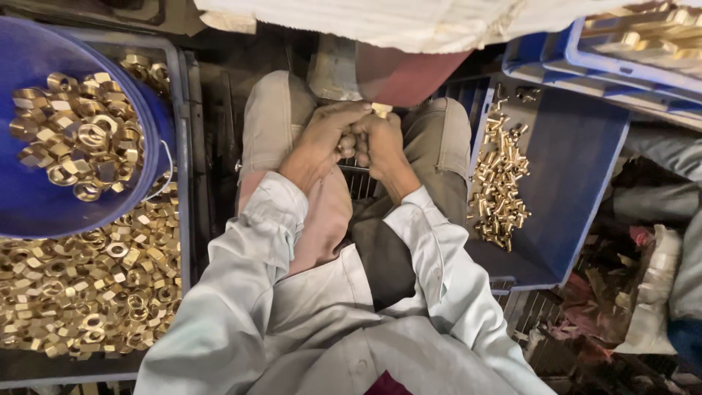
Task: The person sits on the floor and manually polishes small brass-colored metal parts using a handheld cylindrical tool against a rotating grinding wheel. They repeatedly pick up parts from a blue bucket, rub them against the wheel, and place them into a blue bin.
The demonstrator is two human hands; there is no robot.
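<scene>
1. Head view: the left hand point(322, 139) and the right hand point(380, 143) are held together between the knees, above the lap, knuckles touching.
2. The fingers of both hands are curled tightly inward; a small brass part point(381, 110) is seen just above the right hand's fingers, at the top of the grip. Whether it is held by one hand or by both cannot be told.
3. A blue round bowl point(29, 205) partly filled with brass hex nuts point(77, 135) is set at the left, well apart from the hands.
4. Under and beside the bowl, a grey tray point(183, 146) is heaped with many more brass nuts point(88, 292).
5. At the right, a blue tray point(578, 168) is seen with a pile of small brass fittings point(499, 183) along its left side, near the right knee.
6. More blue crates point(621, 69) holding brass pieces are stacked at the upper right.
</scene>
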